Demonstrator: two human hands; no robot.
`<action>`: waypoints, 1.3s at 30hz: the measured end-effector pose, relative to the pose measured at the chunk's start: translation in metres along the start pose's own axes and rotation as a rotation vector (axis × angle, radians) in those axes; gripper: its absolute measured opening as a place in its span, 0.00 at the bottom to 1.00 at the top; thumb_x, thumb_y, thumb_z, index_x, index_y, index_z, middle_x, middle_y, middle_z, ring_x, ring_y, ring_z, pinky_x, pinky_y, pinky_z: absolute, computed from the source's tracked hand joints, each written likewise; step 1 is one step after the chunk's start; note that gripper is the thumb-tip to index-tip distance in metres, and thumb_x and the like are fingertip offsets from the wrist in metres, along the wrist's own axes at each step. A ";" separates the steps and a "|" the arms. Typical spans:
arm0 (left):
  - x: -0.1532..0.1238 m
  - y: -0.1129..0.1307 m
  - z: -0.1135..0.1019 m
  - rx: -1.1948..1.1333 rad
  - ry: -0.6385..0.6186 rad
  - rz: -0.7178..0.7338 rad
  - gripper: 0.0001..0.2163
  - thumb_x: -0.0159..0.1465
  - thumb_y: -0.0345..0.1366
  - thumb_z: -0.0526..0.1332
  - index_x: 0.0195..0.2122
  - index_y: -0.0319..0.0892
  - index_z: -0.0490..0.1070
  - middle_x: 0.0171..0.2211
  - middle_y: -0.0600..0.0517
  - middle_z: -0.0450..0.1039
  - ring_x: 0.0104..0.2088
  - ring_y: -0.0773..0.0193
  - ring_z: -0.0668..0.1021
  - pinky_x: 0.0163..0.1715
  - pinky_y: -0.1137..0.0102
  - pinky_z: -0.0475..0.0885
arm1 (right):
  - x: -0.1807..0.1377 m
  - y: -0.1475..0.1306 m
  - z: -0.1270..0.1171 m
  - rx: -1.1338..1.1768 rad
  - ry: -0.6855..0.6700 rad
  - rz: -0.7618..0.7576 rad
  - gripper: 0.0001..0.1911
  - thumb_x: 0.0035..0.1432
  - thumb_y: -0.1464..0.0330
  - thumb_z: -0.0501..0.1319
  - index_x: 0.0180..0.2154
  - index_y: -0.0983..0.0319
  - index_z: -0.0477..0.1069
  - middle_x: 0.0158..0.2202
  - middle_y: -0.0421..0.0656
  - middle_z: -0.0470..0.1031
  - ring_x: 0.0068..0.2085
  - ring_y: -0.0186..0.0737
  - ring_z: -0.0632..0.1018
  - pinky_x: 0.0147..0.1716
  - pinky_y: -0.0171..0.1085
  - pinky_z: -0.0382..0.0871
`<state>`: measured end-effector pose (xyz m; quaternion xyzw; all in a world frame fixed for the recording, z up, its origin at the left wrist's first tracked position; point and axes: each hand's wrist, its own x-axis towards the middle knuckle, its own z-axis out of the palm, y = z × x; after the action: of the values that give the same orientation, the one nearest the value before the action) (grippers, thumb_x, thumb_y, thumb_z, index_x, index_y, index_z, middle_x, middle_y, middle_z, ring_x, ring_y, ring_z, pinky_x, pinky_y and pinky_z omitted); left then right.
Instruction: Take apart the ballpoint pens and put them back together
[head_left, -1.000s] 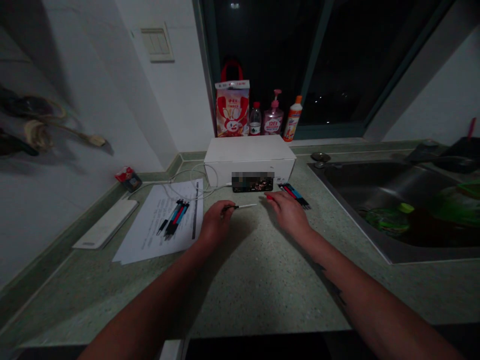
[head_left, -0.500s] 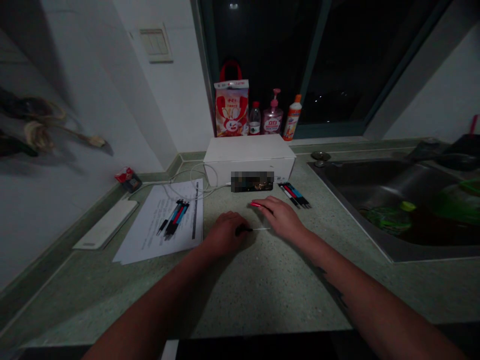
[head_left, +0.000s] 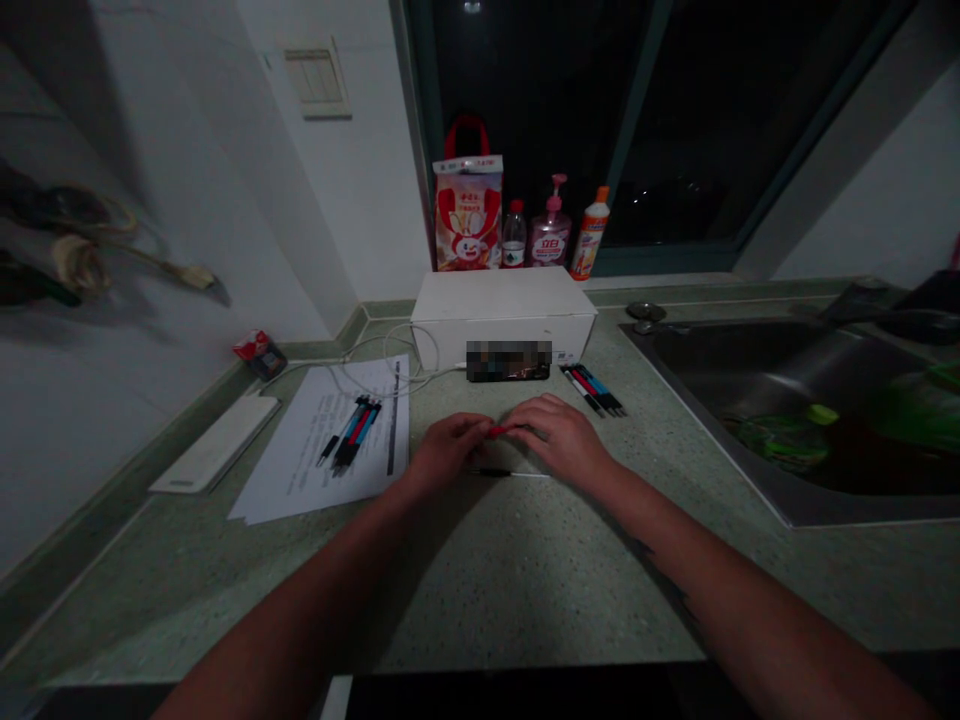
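Observation:
Above the counter, my left hand [head_left: 448,445] and my right hand [head_left: 556,435] meet at a small red pen barrel [head_left: 496,431]. The fingertips of both hands are closed on it, one at each end, and they cover much of it. Just below the hands, a thin pen refill [head_left: 517,475] with a black section lies flat on the counter, its left end near my left hand. Right of my right hand lies a row of pens [head_left: 592,388] in white, red, blue and black. A further bunch of pens [head_left: 352,435] rests on printed sheets [head_left: 300,440] to the left.
A phone [head_left: 508,362] with a white cable leans against a white box [head_left: 504,295]. Bottles [head_left: 551,235] and a red bag [head_left: 469,215] stand behind. A sink [head_left: 750,480] is at the right; a white flat strip [head_left: 217,445] and a small red pack [head_left: 260,353] are at the left.
My left hand has let go of the black-sectioned refill, which now lies on the counter. It has moved up to grip the red barrel that my right hand was holding.

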<state>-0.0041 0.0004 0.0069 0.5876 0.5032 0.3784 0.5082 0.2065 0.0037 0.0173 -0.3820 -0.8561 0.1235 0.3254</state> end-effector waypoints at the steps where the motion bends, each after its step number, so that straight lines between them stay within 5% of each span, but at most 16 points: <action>1: 0.000 0.000 0.001 -0.035 -0.012 -0.018 0.21 0.58 0.55 0.64 0.37 0.39 0.78 0.29 0.49 0.78 0.28 0.62 0.77 0.28 0.68 0.70 | 0.000 -0.001 -0.001 0.003 0.004 -0.012 0.08 0.67 0.66 0.60 0.42 0.54 0.79 0.41 0.43 0.81 0.43 0.44 0.76 0.46 0.43 0.67; 8: -0.004 0.004 0.006 -0.423 -0.108 -0.162 0.16 0.54 0.46 0.72 0.33 0.37 0.78 0.33 0.48 0.76 0.28 0.67 0.74 0.29 0.71 0.70 | -0.001 -0.003 -0.001 -0.139 0.048 -0.079 0.10 0.68 0.63 0.59 0.43 0.57 0.79 0.41 0.45 0.80 0.44 0.45 0.75 0.46 0.44 0.66; 15: -0.001 0.002 0.005 -0.512 -0.074 -0.224 0.14 0.52 0.35 0.74 0.38 0.34 0.80 0.33 0.46 0.78 0.27 0.69 0.73 0.30 0.72 0.70 | 0.000 -0.003 -0.004 -0.317 0.084 -0.078 0.10 0.68 0.66 0.58 0.45 0.59 0.78 0.42 0.47 0.80 0.45 0.47 0.74 0.46 0.45 0.65; 18: 0.004 -0.002 0.001 -0.350 0.041 -0.200 0.10 0.56 0.32 0.69 0.40 0.37 0.80 0.36 0.46 0.80 0.29 0.66 0.76 0.35 0.69 0.73 | -0.001 0.001 0.000 -0.290 0.078 0.087 0.10 0.68 0.66 0.59 0.45 0.59 0.78 0.41 0.46 0.80 0.44 0.47 0.76 0.44 0.44 0.66; 23: 0.011 -0.010 -0.005 0.264 0.144 0.015 0.13 0.61 0.24 0.58 0.43 0.40 0.79 0.43 0.47 0.81 0.39 0.62 0.80 0.44 0.66 0.74 | -0.005 0.013 0.014 -0.124 0.047 0.308 0.08 0.66 0.66 0.60 0.41 0.59 0.79 0.39 0.46 0.80 0.42 0.46 0.78 0.42 0.42 0.68; 26: 0.010 -0.016 -0.005 0.555 0.084 0.180 0.17 0.64 0.22 0.52 0.47 0.40 0.78 0.45 0.46 0.80 0.42 0.60 0.80 0.47 0.65 0.74 | -0.005 0.018 0.020 -0.032 0.087 0.348 0.07 0.63 0.66 0.62 0.38 0.60 0.79 0.38 0.48 0.79 0.43 0.47 0.77 0.44 0.44 0.68; 29: 0.009 -0.019 -0.005 0.761 -0.024 0.281 0.20 0.62 0.20 0.52 0.48 0.41 0.77 0.48 0.47 0.79 0.50 0.57 0.78 0.52 0.63 0.71 | 0.000 0.024 0.022 0.303 0.204 0.466 0.10 0.63 0.63 0.61 0.39 0.61 0.78 0.37 0.47 0.80 0.40 0.44 0.78 0.42 0.43 0.69; 33: 0.008 -0.018 -0.007 0.856 -0.092 0.334 0.25 0.57 0.17 0.52 0.52 0.42 0.76 0.53 0.47 0.77 0.54 0.55 0.77 0.56 0.61 0.69 | 0.004 0.033 0.024 0.763 0.306 0.643 0.16 0.61 0.56 0.60 0.41 0.62 0.73 0.36 0.47 0.81 0.36 0.42 0.80 0.39 0.42 0.71; 39: 0.006 -0.018 -0.007 0.845 -0.164 0.354 0.28 0.55 0.16 0.52 0.55 0.42 0.73 0.59 0.47 0.72 0.59 0.54 0.74 0.60 0.60 0.67 | 0.004 0.038 0.029 0.647 0.313 0.595 0.17 0.52 0.53 0.66 0.35 0.60 0.72 0.30 0.43 0.79 0.32 0.40 0.78 0.36 0.41 0.70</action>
<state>-0.0132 0.0077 -0.0099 0.8481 0.4634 0.1735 0.1896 0.2074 0.0336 -0.0207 -0.5037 -0.5676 0.4128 0.5037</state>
